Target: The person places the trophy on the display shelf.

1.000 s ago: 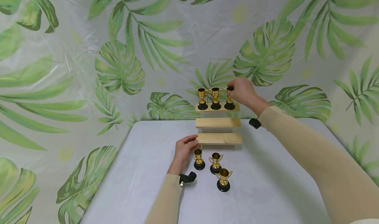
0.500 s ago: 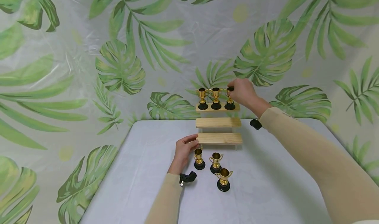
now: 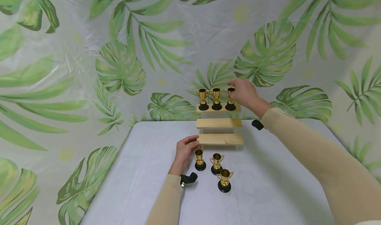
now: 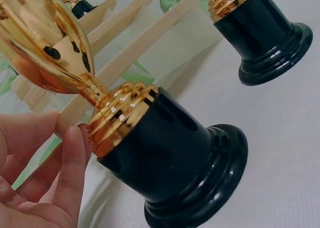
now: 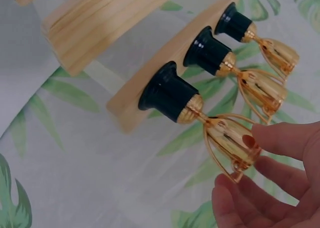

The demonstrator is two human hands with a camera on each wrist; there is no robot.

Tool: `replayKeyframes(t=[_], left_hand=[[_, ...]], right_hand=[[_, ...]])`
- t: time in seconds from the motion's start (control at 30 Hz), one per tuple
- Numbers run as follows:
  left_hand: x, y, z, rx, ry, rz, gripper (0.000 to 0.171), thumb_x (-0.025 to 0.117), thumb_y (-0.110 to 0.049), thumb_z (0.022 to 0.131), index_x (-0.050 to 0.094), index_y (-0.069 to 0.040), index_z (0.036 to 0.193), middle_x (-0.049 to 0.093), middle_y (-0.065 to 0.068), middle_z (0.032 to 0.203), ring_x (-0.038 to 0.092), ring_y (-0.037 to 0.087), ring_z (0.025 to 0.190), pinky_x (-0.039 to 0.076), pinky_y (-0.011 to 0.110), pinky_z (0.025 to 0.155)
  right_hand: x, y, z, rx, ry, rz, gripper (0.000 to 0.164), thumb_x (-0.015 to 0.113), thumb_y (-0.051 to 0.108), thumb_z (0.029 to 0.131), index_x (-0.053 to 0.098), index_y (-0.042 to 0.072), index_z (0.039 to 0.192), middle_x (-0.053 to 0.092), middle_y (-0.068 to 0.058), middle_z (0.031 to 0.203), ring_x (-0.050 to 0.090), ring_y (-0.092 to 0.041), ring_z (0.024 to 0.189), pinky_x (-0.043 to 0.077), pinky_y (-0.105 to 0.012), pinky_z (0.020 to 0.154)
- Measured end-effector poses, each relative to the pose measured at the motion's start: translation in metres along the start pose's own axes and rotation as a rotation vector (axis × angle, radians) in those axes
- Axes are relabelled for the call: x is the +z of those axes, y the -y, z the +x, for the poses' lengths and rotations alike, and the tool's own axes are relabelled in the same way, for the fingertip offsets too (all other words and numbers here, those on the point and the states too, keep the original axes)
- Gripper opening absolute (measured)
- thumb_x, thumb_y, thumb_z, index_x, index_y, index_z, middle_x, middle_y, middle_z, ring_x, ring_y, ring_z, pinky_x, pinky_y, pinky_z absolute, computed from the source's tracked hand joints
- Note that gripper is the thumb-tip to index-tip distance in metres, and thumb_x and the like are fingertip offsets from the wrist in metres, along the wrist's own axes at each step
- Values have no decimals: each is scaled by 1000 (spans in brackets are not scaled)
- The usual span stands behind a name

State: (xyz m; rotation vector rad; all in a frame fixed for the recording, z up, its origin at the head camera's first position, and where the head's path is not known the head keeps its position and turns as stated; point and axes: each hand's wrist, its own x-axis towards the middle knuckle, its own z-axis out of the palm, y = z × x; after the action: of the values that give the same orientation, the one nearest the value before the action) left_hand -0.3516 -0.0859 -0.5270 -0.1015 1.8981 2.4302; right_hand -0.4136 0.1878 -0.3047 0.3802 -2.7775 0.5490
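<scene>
Trophy (image 5: 190, 112), pinched by right fingers (image 5: 282, 139), stands near the top board's bare end (image 5: 126, 109); left fingers (image 4: 72, 163) pinch the bottom board (image 3: 220, 139).

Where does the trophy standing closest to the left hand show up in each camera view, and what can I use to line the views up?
Head: the trophy stands on the table, beside the left hand, below centre.
Left wrist: the trophy looms large from upper left to lower centre, slanted in the picture.
Right wrist: not in this picture.
Shared landmark: the wooden shelves, at least partly visible in all three.
</scene>
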Motion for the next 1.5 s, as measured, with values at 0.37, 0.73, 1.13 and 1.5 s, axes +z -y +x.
replayKeyframes(t=[0.37,0.73,1.13,1.5], left_hand=[[1,0,1,30,6,-22,29,77,2,86,75,0,114,69,15,110,72,19,85,60,30,79],[0,2,0,-4,24,-6,33,77,0,88,72,0,120,67,17,116,70,22,93,59,29,82],[-1,1,2,18,39,-6,32,76,0,88,72,1,120,68,16,115,71,19,88,59,30,82],[0,4,1,22,14,-13,32,77,-1,87,73,-1,119,69,14,115,71,19,89,59,29,82]], right_hand=[[-15,7,-7,-1,-2,2,49,68,11,92,59,4,140,61,-25,126,30,-16,48,28,-31,43],[-21,8,-21,-13,-7,-54,49,67,18,95,58,6,141,46,-29,146,56,-29,57,35,-33,45],[-25,5,-47,-39,-35,-62,51,66,19,93,58,9,142,53,-26,136,59,-33,71,44,-40,54],[-27,9,-69,-89,-64,-40,50,73,20,92,61,7,139,56,-23,130,63,-36,94,54,-49,69]])
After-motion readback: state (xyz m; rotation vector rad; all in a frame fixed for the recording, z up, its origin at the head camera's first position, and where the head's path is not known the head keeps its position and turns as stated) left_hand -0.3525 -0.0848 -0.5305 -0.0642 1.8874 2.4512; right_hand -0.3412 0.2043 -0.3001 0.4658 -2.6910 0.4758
